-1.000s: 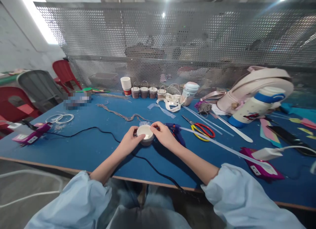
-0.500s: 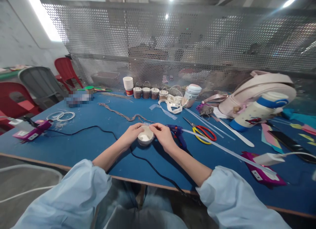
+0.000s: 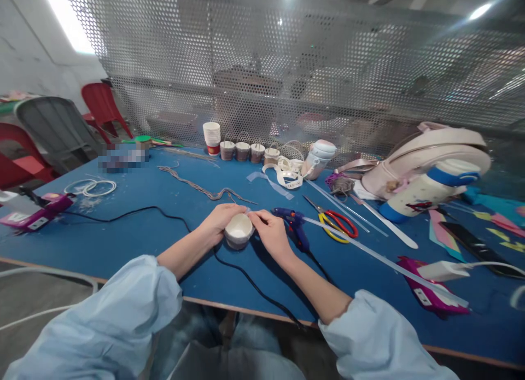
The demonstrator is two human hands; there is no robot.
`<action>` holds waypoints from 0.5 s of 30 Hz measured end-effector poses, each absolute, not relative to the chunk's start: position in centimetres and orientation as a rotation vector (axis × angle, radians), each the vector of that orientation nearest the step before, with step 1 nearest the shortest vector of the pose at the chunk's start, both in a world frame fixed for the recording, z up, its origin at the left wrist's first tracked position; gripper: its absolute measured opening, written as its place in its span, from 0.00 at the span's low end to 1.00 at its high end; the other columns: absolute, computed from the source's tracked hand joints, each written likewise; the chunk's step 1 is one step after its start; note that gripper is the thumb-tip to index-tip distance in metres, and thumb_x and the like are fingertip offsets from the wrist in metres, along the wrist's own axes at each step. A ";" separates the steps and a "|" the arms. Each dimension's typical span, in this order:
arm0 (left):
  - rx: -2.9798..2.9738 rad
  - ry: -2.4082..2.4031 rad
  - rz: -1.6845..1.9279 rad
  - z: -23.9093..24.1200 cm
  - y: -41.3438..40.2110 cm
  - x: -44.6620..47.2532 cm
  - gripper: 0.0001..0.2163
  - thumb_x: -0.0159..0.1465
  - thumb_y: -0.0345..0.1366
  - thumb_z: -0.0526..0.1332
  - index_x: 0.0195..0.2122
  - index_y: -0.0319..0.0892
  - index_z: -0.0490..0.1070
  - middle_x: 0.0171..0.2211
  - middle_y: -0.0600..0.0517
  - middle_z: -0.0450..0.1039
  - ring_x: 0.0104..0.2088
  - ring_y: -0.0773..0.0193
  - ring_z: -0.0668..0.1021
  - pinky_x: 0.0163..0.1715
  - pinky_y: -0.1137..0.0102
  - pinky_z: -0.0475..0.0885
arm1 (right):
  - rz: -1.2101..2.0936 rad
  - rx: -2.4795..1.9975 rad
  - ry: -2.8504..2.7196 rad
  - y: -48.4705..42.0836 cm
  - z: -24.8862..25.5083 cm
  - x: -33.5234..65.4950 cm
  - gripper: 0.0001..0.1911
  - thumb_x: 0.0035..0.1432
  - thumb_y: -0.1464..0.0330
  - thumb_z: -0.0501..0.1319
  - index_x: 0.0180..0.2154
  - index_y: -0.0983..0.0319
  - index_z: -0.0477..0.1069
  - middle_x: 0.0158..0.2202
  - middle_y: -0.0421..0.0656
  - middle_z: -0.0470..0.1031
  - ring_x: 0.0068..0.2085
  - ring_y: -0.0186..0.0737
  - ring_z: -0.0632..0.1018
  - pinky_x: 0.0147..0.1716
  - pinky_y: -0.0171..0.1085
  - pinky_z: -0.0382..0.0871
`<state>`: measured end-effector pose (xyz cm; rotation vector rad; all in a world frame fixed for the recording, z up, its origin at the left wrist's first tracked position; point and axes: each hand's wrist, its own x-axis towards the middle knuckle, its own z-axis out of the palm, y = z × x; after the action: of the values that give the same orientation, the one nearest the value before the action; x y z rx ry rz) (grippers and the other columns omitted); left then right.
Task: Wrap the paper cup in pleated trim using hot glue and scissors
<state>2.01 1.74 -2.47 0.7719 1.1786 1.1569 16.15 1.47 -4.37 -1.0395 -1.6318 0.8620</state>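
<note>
A small paper cup (image 3: 238, 231), white inside with a greyish wrapped outer wall, is tilted so its opening faces me. My left hand (image 3: 219, 222) is closed round its left and far side. At the far right of the rim, the fingers of my right hand (image 3: 268, 229) pinch together against the cup; any small piece between them is hidden. Just right of that hand lies a blue hot glue gun (image 3: 296, 227) with a long clear glue stick (image 3: 361, 242) in its back. Strands of brown cord (image 3: 200, 187) are spread beyond my hands.
Scissors (image 3: 338, 226) with red and yellow handles lie right of the glue gun. Along the back stand stacked paper cups (image 3: 211, 136), several brown-wrapped cups (image 3: 241, 152) and a tumbler (image 3: 320, 158). A black cable (image 3: 250, 273) crosses the blue table (image 3: 135, 243). Purple power strips (image 3: 430, 292) lie right.
The cup has tilted more toward me and shifted slightly down and left in view. Both hands remain on it, with the right fingers still at the rim. The camera view has shifted slightly.
</note>
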 end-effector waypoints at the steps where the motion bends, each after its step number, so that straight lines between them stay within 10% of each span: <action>1: 0.778 1.187 1.151 -2.5 1.8 2.1 0.12 0.41 0.38 0.71 0.20 0.37 0.70 0.18 0.53 0.70 0.18 0.69 0.70 0.21 0.73 0.62 | 0.826 -1.039 -1.636 1.4 -4.3 16.2 0.15 0.57 0.59 0.59 0.27 0.62 0.77 0.27 0.42 0.76 0.29 0.39 0.74 0.30 0.36 0.68; 15: 0.865 1.167 1.181 -3.1 1.4 2.3 0.11 0.45 0.34 0.66 0.29 0.40 0.68 0.21 0.58 0.70 0.21 0.71 0.70 0.23 0.74 0.63 | 0.494 -0.742 -1.937 2.0 -3.9 18.0 0.06 0.58 0.67 0.61 0.29 0.59 0.74 0.39 0.46 0.78 0.43 0.44 0.74 0.47 0.46 0.65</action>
<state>2.33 1.43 -3.11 0.8654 1.1669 1.1810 17.98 1.99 -3.90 -0.7419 -1.9374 0.4940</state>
